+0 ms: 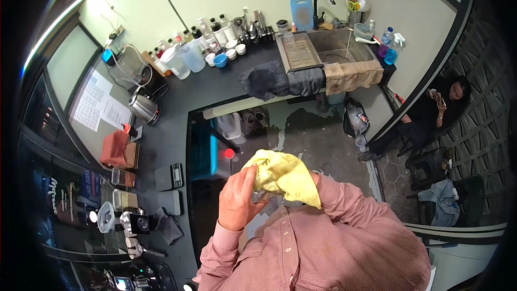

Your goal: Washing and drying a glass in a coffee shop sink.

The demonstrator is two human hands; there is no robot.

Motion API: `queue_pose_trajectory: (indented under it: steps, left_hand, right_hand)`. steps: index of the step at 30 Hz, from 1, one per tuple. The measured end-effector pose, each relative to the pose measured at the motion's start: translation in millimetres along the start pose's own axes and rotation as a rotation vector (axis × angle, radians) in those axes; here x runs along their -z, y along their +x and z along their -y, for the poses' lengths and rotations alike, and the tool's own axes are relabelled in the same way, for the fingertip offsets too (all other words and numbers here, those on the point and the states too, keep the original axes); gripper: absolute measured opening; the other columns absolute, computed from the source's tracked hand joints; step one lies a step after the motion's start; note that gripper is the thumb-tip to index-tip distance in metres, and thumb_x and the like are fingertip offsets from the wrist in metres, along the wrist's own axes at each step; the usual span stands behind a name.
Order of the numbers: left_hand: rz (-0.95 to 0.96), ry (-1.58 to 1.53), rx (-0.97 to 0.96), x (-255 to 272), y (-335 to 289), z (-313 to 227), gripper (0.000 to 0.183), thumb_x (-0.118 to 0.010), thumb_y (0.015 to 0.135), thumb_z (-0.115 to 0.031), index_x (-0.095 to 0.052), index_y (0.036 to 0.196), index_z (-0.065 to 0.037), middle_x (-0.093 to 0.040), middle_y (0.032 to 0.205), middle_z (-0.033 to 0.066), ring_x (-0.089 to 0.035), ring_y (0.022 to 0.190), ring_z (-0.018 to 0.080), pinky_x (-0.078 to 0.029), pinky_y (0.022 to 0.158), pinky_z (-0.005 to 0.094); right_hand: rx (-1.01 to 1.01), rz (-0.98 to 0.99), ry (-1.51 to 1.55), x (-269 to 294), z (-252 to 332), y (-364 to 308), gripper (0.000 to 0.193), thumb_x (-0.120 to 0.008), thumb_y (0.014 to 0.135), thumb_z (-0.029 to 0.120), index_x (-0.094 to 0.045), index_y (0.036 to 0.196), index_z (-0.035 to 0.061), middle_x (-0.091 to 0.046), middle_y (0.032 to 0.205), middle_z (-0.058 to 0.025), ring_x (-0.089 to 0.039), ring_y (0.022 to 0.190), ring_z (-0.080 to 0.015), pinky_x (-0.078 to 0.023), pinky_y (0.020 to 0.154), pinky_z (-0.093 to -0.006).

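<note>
In front of my chest, a yellow cloth [285,175] is bunched and drapes over my right hand, which it hides; only the pink sleeve shows behind it. My left hand [237,196] is closed at the cloth's left side, its fingertips against the fabric. Below those fingers peeks a clear, glass-like object [259,196], mostly covered by hand and cloth, so its full shape is hidden. How my right fingers are set under the cloth cannot be seen.
A dark counter [177,105] runs left and far, with a kettle [144,109], scale [176,175], pitchers and bottles. Water runs into the far sink [336,48]. Below the counter's left side stands a blue-edged bin [213,156]. At right, a seated person [447,102] holds a phone.
</note>
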State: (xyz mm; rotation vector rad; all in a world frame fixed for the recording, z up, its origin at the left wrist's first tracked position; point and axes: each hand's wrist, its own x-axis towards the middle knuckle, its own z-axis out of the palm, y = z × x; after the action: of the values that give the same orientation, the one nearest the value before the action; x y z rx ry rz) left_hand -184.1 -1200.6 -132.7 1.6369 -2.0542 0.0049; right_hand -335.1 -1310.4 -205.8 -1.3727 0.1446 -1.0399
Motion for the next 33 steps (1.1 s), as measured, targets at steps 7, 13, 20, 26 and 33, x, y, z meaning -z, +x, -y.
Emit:
queue_pose_trajectory:
  steps: [7,13,20,26,33]
  left_hand:
    - [-0.204,-0.564,0.113,-55.8,61.4,23.4,0.133,-0.101,0.054,-0.023,-0.022,0.159,-0.006,-0.034,0.159,0.0216,-0.057,0.127,0.0321,-0.052,0.103,0.0427]
    - [-0.538,-1.753,0.601,-89.8,129.4,19.7,0.062,-0.054,0.104,-0.049,-0.04,0.148,-0.009,-0.049,0.147,0.015,-0.047,0.138,0.0285,-0.041,0.114,0.0442]
    - [-0.653,-2.053,0.545,-69.2,213.1,66.9,0.048,-0.067,0.098,-0.025,-0.047,0.139,-0.007,-0.056,0.138,0.0103,-0.053,0.132,0.029,-0.047,0.11,0.0471]
    - [-0.406,-1.727,0.16,-64.0,271.6,81.9,0.075,-0.082,0.081,-0.017,-0.038,0.139,-0.002,-0.061,0.123,0.0165,-0.062,0.117,0.0268,-0.049,0.106,0.0435]
    - [-0.229,-1.86,-0.115,-61.3,314.2,160.2,0.086,-0.088,0.074,-0.023,-0.035,0.14,-0.005,-0.059,0.12,0.0162,-0.06,0.116,0.0273,-0.05,0.102,0.0432]
  right_hand:
    - [-0.472,-0.028,0.437,87.1,-35.0,15.3,0.021,-0.062,0.101,0.019,-0.057,0.12,0.0099,-0.065,0.101,-0.0003,-0.064,0.089,-0.0108,-0.057,0.074,-0.0256]
    - [0.059,-0.146,-0.604,96.3,-9.6,80.7,0.04,-0.068,0.09,0.012,-0.059,0.128,0.0048,-0.067,0.115,-0.0114,-0.066,0.102,-0.0283,-0.052,0.092,-0.0412]
    - [0.204,-0.035,-0.756,108.3,23.1,126.4,0.041,-0.07,0.086,0.007,-0.064,0.126,0.0009,-0.061,0.126,-0.0174,-0.061,0.118,-0.0339,-0.044,0.107,-0.0434]
    - [0.025,0.486,-0.876,146.8,-12.3,170.1,0.085,-0.077,0.085,0.035,-0.038,0.153,0.0025,-0.038,0.158,-0.017,-0.033,0.147,-0.0371,-0.021,0.124,-0.0467]
    - [-0.11,0.238,-0.373,120.1,-7.2,253.0,0.084,-0.081,0.083,0.028,-0.038,0.152,0.0062,-0.042,0.154,-0.0097,-0.043,0.14,-0.0249,-0.032,0.119,-0.0409]
